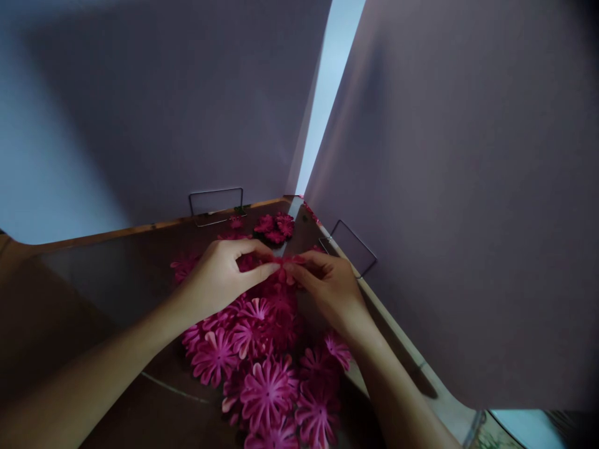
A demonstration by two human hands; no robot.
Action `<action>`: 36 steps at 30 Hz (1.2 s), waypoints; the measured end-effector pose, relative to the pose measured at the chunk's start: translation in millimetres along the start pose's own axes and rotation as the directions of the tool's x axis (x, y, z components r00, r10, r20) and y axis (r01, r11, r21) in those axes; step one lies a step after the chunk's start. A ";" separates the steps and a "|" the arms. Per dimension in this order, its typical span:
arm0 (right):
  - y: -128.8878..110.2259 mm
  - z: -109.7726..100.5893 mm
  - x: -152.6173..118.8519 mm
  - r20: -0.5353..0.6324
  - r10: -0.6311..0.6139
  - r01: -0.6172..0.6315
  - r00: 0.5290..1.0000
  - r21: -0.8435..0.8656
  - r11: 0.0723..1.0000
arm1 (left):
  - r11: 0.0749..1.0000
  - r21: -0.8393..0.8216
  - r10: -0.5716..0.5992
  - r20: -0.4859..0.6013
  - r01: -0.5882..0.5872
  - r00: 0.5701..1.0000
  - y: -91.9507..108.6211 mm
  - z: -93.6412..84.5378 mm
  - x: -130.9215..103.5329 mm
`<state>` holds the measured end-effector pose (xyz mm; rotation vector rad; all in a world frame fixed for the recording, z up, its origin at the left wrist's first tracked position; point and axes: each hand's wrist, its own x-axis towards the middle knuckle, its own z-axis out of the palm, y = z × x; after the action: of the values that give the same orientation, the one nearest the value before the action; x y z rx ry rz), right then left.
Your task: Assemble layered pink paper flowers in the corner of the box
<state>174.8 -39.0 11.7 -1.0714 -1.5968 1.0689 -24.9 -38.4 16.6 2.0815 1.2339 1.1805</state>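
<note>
Petals (283,261) pinched in grip of left hand (223,269), right hand (337,288) (blurred, partly finger-hidden).

My left hand (234,265) and right hand (334,284) cover much of the pink piece (282,260) they hold, too blurred for me to tell its shape. They also hide part of the pink flower pile (269,393), whose nearest blooms (272,438) the bottom edge cuts off, along with my forearms (402,386). The left panel (187,112) and right panel (458,206) run past the top, and the pale blue thing (528,426) at lower right is cut off too.
</note>
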 end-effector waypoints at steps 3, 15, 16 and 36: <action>1.6 -9.8 3.7 -0.081 -0.028 0.022 0.996 -0.067 0.997 | 0.996 0.074 0.043 0.122 -0.052 0.992 0.3 -5.8 -0.2; -2.9 -26.4 0.1 0.235 0.046 0.068 0.971 -0.455 0.888 | 0.956 0.197 0.124 0.398 -0.217 0.909 -9.6 1.4 -5.5; -4.3 -26.4 -0.5 0.279 0.058 0.066 0.958 -0.415 0.907 | 0.959 0.197 0.124 0.349 -0.202 0.929 -8.2 -1.1 -4.2; -9.2 -18.8 -3.6 0.238 0.007 0.035 0.971 -0.174 0.984 | 0.981 -0.178 -0.035 0.237 0.078 0.971 -13.1 -18.9 3.1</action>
<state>192.1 -41.6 23.8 -1.0771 -1.9183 1.0948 -46.4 -30.1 18.7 1.9671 1.0261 0.9552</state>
